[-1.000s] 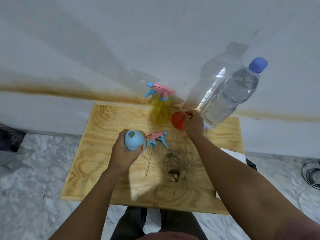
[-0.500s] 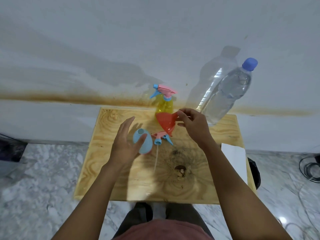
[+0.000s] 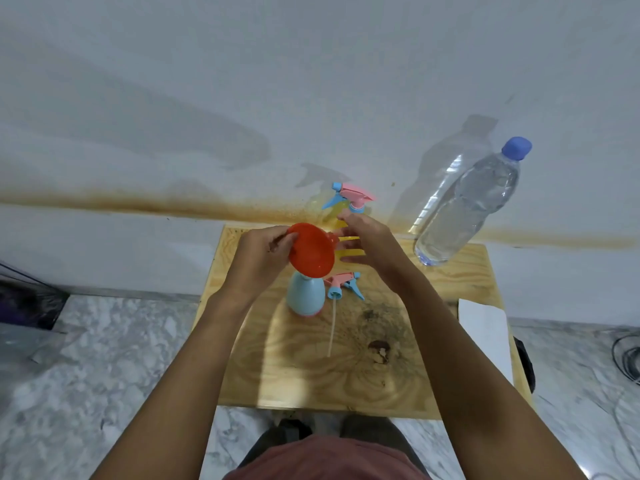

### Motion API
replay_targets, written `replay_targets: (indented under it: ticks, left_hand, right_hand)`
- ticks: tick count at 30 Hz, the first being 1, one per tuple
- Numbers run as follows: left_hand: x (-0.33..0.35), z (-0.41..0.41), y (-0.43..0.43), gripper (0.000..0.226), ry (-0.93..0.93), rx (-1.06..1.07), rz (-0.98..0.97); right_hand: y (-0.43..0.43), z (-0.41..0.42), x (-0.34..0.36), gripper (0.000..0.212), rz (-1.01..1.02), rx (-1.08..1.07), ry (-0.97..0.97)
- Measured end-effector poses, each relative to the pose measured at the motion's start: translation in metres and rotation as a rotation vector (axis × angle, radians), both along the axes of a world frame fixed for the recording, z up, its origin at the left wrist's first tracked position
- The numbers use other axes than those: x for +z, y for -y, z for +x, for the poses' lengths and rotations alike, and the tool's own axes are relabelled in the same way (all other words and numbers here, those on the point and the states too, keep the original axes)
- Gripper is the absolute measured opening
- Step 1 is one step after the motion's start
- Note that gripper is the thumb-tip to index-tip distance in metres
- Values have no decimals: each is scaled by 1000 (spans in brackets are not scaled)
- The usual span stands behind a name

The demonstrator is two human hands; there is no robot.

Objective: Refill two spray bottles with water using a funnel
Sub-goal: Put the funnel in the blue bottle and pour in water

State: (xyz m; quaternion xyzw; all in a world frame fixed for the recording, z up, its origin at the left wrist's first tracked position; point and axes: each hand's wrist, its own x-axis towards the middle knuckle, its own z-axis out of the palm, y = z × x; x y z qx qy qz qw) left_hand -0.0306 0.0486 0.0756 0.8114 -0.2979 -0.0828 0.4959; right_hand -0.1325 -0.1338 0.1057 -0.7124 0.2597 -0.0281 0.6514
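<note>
Funnel (image 3: 311,252) atop blue bottle (image 3: 306,296), rim tight in left hand (image 3: 261,252); right hand (image 3: 370,242) slack alongside.

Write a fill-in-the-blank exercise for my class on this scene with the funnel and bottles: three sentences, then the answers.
1. The left hand grips the rim of the ___.
2. The open bottle under it is coloured ___.
3. The rear bottle, with its sprayer on, is coloured ___.

Missing words: funnel; blue; yellow.
</note>
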Motion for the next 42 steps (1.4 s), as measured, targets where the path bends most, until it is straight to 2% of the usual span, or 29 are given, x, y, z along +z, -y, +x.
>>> replay_targets:
  ticks: [5, 8, 10, 11, 13, 14, 16, 19, 25, 36, 42]
  left_hand:
    - [3, 5, 0, 35, -105, 3, 65]
    - [11, 3, 4, 29, -190, -12, 51]
    - [18, 1, 4, 23, -320, -49, -49]
    - [17, 0, 3, 25, -433, -66, -119]
    - [4, -3, -5, 48, -578, -76, -155]
    - [-9, -5, -10, 62, -546, -75, -75]
    - [-41, -13, -20, 78, -434, -90, 154]
    - [-78, -24, -20, 91, -381, -94, 267]
    - [-107, -38, -6, 70, -342, 13, 170]
    - [-111, -46, 3, 62, -285, 22, 88]
    - [-112, -45, 4, 65, -288, 38, 106]
  right_hand:
    - [-8, -13, -4, 31, -275, 118, 88]
    - [-11, -10, -14, 20, -408, 14, 101]
    - [-10, -10, -16, 11, -452, -102, 88]
    - [-9, -10, -16, 13, -460, -150, 70]
    - [-8, -12, -15, 17, -416, -200, 27]
    - [-7, -14, -15, 19, -377, -215, 7]
    - [-7, -15, -15, 22, -316, -239, -35]
    - [-11, -14, -18, 19, -253, -255, -102]
    - [-23, -8, -28, 23, -254, -238, -163]
    - [-44, -8, -43, 27, -466, -211, -146]
    - [-45, -7, -51, 31, -505, -222, -153]
